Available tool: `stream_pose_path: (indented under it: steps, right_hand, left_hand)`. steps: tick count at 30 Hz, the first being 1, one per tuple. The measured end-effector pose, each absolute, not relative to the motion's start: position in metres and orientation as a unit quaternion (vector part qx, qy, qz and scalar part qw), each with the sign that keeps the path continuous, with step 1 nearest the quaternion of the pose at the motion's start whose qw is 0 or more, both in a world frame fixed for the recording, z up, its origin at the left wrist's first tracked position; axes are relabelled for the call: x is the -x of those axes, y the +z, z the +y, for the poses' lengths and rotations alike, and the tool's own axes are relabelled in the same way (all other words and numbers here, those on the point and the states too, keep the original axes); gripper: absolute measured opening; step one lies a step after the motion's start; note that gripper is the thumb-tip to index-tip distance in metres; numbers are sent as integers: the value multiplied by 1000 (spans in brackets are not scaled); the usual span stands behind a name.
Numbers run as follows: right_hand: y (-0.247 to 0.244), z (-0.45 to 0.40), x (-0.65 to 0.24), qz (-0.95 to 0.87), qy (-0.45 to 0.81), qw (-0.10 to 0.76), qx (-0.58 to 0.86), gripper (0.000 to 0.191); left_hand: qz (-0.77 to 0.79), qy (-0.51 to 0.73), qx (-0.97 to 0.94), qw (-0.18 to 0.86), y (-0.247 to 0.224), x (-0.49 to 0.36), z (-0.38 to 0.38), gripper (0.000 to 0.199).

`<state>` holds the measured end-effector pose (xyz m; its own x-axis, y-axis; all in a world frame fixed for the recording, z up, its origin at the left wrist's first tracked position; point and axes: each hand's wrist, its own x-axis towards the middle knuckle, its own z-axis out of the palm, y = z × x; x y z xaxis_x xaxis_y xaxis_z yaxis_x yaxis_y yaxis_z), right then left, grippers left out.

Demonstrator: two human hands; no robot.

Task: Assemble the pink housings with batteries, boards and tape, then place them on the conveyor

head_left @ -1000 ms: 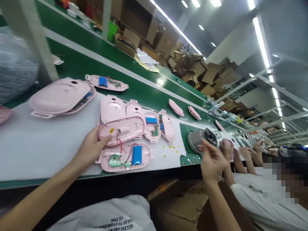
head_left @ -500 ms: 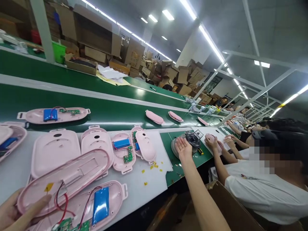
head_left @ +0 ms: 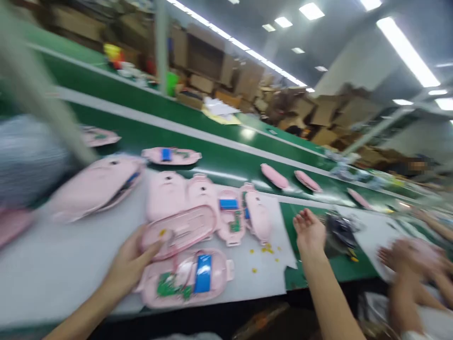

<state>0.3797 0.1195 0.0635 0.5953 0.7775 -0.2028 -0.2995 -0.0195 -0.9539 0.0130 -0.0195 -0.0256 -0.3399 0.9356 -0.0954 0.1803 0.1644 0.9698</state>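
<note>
My left hand (head_left: pixel 129 259) holds a pink plastic shell half (head_left: pixel 191 226), its hollow inner side facing up and a bit of yellow tape near my thumb. Red wires run from it toward a lower pink shell (head_left: pixel 221 269) on the white sheet, which carries a blue battery (head_left: pixel 203 274) and a green circuit board (head_left: pixel 166 285). Over the green mat, my right hand (head_left: pixel 310 233) is palm up, with loosely curled fingers and nothing visible in it. A dark rounded device (head_left: pixel 340 229) sits just right of that hand, blurred.
Small yellow tape pieces (head_left: pixel 269 249) lie on the white sheet (head_left: pixel 106 255). More pink shells (head_left: pixel 166 196) stand behind, some with batteries showing. Pink cases (head_left: pixel 274 176) rest on the green belt (head_left: pixel 226 172). A co-worker's hands (head_left: pixel 406 255) are at right. A post (head_left: pixel 53 89) rises at left.
The view has swung left and is blurred. My left hand, still on the shell half, now shows farther into view. My right hand's fingers are more curled and it appears nearer the tape pieces.
</note>
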Motion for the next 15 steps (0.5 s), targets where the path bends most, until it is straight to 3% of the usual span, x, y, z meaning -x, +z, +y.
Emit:
stream_pose_path:
  steps: [2, 5, 8, 11, 15]
  right_hand:
    - [58, 86, -324, -434, 414, 590, 541, 10]
    - [50, 39, -245, -788, 357, 375, 334, 17]
    - [37, 19, -198, -911, 243, 246, 223, 23]
    - [27, 19, -190, -945, 196, 185, 183, 22]
    - [29, 20, -197, -928, 208, 236, 201, 21]
  left_hand:
    - [601, 533, -424, 418, -13, -22, -22, 49]
    - [562, 561, -423, 436, -9, -27, -18, 43]
    - [540, 583, -436, 423, -14, -28, -20, 40]
    - [518, 595, -436, 432, -18, -29, -23, 39]
    - [483, 612, -416, 469, -21, -30, -28, 39]
